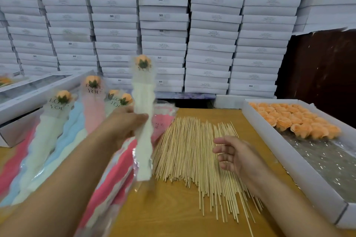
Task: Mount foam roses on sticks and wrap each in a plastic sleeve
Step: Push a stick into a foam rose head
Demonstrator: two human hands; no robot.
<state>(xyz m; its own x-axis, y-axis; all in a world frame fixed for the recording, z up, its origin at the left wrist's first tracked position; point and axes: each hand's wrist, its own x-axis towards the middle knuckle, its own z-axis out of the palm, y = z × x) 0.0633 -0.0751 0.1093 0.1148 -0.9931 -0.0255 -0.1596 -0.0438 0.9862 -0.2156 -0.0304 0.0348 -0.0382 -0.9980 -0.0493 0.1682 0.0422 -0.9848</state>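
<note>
Two bare forearms enter from the near edge of the tabletop (173, 208). Left hand (123, 123) grips a wrapped rose (142, 117) mid-sleeve, held upright and blurred; its orange head with green calyx sits at the top, white sleeve hanging below the hand. Right hand (231, 155) hovers over the pile of sticks (192, 156), fingers loosely spread, holding nothing, apart from the wrapped rose.

White tray (289, 159) along the right edge: orange foam roses (294, 121) packed in rows in its far half, near half bare shiny liner. Sticks lie loose in the middle of the tabletop, between tray and sleeves.

Left side: finished roses (63, 106) in white, blue and pink sleeves printed "LOVE YOU", fanned out with heads toward the far-left corner. Stack of empty sleeves (115, 179), pink and clear, lies under the left forearm, just beside the sticks. Long white box (38, 90) at the far-left corner.

Tabletop is tan wood. Behind it, a wall of stacked white cartons (212, 25); dark brown panel (317, 73) at far right.
</note>
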